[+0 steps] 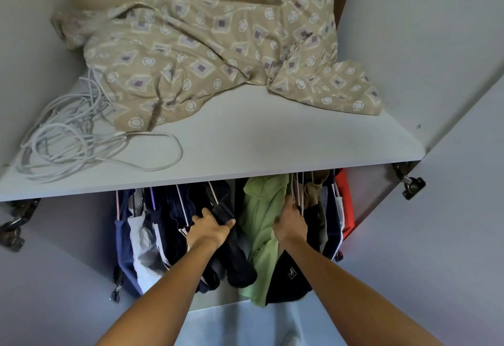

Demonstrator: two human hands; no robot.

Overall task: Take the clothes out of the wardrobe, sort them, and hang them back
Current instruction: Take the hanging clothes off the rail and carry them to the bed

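While both hands reach under the shelf [245, 141] into the hanging clothes, the left hand [211, 227] grips a dark garment [231, 242], thumb and fingers curled around it; the right hand [291, 220] is pushed between a green garment [261, 225] and pale hangers [298, 192], its fingers hidden.

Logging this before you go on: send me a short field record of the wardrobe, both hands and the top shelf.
stage: clothes still hanging, none out yet
left hand: grips a dark garment
right hand: among the hangers, beside the green shirt; grip hidden
far right: red garment
shelf: patterned beige sheet, white cable
doors: open
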